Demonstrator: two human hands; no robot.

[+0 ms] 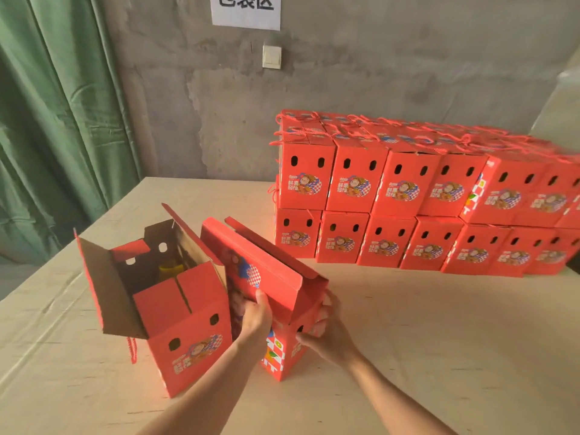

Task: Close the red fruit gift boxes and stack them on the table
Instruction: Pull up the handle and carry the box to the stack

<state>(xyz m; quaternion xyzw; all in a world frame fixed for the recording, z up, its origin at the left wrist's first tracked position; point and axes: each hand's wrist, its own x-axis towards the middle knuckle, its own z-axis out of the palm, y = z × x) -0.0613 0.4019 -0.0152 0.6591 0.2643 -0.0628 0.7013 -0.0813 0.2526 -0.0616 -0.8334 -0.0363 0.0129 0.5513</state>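
Two open red gift boxes stand at the near middle of the table. My left hand grips the left side of the right-hand box, thumb up on its raised lid flap. My right hand holds that box's right side, fingers curled at the flap's lower edge. The left-hand box stands free with its flaps up, a yellow thing showing inside. At the back right, closed red boxes are stacked two high in a long row.
A grey concrete wall with a white paper sign and a light switch runs behind the table. A green curtain hangs at the left. The table's left edge runs diagonally near the open box.
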